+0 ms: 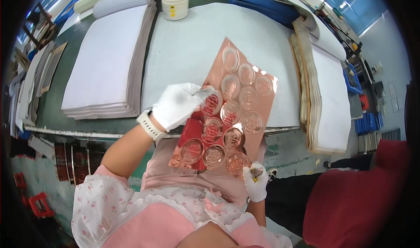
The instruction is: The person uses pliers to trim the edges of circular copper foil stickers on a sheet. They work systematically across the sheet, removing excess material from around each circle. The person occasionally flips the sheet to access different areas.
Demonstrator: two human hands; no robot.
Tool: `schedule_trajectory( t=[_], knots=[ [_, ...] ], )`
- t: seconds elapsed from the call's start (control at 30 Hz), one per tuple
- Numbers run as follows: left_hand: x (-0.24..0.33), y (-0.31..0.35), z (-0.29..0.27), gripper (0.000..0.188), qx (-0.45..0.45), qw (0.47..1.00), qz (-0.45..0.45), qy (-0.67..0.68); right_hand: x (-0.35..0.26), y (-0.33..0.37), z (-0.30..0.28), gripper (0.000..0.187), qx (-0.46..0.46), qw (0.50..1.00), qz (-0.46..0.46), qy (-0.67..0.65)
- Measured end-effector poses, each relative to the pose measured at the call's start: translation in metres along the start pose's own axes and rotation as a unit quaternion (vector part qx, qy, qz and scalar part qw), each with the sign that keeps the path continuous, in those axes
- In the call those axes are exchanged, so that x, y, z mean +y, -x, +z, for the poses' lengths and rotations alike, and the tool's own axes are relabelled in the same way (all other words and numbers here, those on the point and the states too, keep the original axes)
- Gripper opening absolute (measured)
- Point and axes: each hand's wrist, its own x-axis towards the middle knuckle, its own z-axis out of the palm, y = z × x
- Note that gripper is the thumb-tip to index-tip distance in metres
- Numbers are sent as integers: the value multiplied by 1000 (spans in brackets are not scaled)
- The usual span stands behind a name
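Observation:
A shiny copper-coloured sheet (pixel 227 94) with several round embossed medallions lies tilted across the table's front edge, its near end over my lap. Red from the surroundings mirrors in its lower left part. My left hand (pixel 177 104), in a white glove, is at the sheet's left edge beside a medallion. Its fingers are closed together around a small greyish piece whose kind I cannot make out. At the sheet's near right corner, my white-gloved right hand (pixel 256 182) is closed on the edge. Something small and yellowish shows at its fingers, too small to name.
White padding (pixel 183 42) covers the table's middle. Thick stacks of white sheets stand left (pixel 105 59) and right (pixel 326 90). A white tub (pixel 175 5) and a blue bin (pixel 262 3) are at the back. A person in a red top (pixel 358 195) is close on my right.

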Motion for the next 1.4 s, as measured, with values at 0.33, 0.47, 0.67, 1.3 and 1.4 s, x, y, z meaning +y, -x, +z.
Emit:
schedule_trajectory(
  t=[0.33, 0.47, 0.67, 1.3, 1.4],
  knots=[
    [132, 14, -54, 30, 211, 681, 646, -271, -33, -31, 8, 6, 26, 970, 21, -239],
    [115, -2, -40, 45, 313, 458, 529, -642, -14, -17, 10, 7, 62, 958, 50, -276],
    [0, -3, -46, 34, 85, 635, 406, -652, 15, 13, 16, 6, 138, 894, 197, -377],
    [-104, 73, 41, 47, -128, 970, -95, 185, -37, -23, 66, 39, -308, 904, 295, -29],
    [-116, 69, 46, 44, -142, 978, 26, 150, -34, -24, 67, 35, -304, 908, 286, -22]
  ],
)
